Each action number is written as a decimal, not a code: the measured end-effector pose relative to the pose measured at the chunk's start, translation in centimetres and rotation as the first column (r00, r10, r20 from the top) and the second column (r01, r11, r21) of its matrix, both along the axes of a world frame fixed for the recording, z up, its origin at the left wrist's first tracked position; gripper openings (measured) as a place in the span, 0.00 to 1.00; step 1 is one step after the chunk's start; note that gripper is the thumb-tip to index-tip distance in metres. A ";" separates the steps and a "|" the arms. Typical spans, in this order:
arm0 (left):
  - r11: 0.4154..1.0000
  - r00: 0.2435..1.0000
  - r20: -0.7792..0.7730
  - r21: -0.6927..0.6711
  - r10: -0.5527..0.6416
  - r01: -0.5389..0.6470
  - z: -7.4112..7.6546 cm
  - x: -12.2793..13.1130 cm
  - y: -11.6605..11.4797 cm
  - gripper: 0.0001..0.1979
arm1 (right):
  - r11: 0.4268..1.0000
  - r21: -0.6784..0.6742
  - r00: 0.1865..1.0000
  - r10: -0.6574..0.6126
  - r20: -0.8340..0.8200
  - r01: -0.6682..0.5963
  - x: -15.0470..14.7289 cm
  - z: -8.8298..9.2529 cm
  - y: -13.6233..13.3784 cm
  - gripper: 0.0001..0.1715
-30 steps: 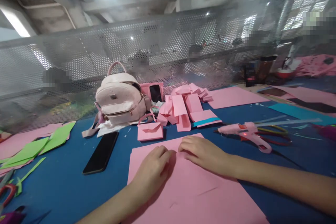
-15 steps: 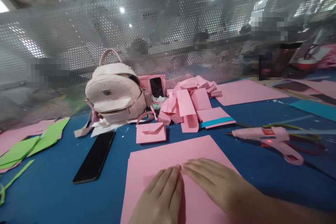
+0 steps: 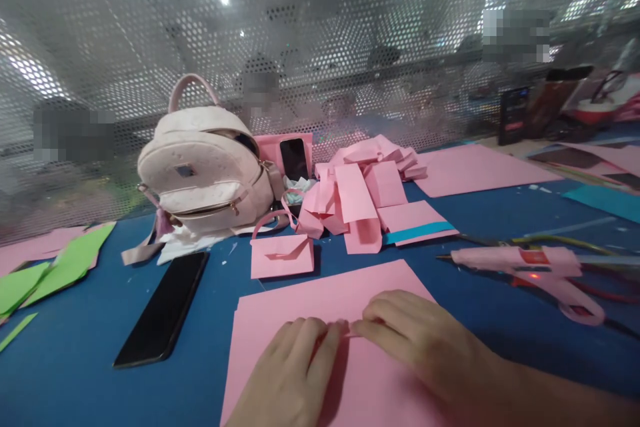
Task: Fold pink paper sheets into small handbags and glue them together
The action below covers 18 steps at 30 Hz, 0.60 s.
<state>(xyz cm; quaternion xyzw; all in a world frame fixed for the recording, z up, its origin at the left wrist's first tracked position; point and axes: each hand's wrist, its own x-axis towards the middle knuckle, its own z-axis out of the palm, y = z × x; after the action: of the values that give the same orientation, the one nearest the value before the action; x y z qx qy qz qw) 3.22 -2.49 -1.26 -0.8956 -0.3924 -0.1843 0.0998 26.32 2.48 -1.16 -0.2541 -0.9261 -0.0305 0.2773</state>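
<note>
My left hand (image 3: 290, 373) and my right hand (image 3: 420, 340) meet over a pink paper sheet (image 3: 270, 313) lying on the blue table. Both have curled fingers, with the fingertips close together. Between them shows the edge of a small pink paper piece (image 3: 354, 332), pinched from both sides; most of it is hidden under the fingers. Just beyond the sheet stands a small pink paper handbag (image 3: 283, 260) with a loop handle. A pink glue gun (image 3: 520, 260) with a red light lies right of my right hand.
A black phone (image 3: 163, 310) and green paper (image 3: 70, 263) lie at left. Behind are a pale backpack (image 3: 205, 167), a heap of folded pink paper (image 3: 355, 193) and a large pink sheet (image 3: 480, 170). A perforated metal screen (image 3: 320, 27) closes off the back.
My fingers have gone from stretched flat to curled, with a pink paper edge now showing between the fingertips. The camera view has tilted down slightly.
</note>
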 end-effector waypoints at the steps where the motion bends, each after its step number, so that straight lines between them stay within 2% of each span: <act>1: 0.999 1.000 -0.008 0.029 -0.026 0.027 0.0 0.1 0.0 0.19 | 1.000 0.011 1.000 -0.005 0.006 0.005 -0.1 -0.2 -0.2 0.17; 4: 0.984 0.995 -0.043 0.150 -0.090 0.095 0.1 0.2 0.2 0.18 | 0.999 0.050 0.998 -0.020 0.059 0.017 -0.2 -0.9 -0.9 0.19; 7: 0.962 0.988 -0.120 0.246 -0.094 0.122 0.0 -0.1 0.3 0.20 | 0.999 0.018 0.990 -0.031 0.137 0.028 0.0 -1.1 -1.7 0.24; 11: 0.945 0.976 -0.205 0.299 -0.070 0.130 -1.2 -0.5 -0.2 0.21 | 0.998 -0.050 0.974 -0.017 0.227 0.029 0.5 -0.5 -2.6 0.32; 14: 0.945 0.986 -0.165 0.324 0.019 0.036 -2.9 0.0 -1.1 0.24 | 0.999 -0.044 0.961 0.012 0.277 0.000 1.1 -0.7 -2.8 0.37; 16: 0.943 0.990 -0.098 0.327 0.098 -0.061 -3.9 0.6 -1.8 0.23 | 0.999 -0.009 0.960 0.044 0.277 -0.044 1.4 -1.5 -2.7 0.41; 18: 0.946 0.990 -0.054 0.304 0.130 -0.107 -4.6 0.9 -2.3 0.21 | 0.996 0.053 0.962 0.057 0.266 -0.074 1.5 -2.5 -2.5 0.41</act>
<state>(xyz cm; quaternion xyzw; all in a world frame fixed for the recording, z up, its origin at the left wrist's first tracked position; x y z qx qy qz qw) 4.17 -4.79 -5.91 -0.8509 -0.4090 -0.2025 0.2601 27.79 -0.04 -3.70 -0.2080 -0.9613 -0.0839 0.1601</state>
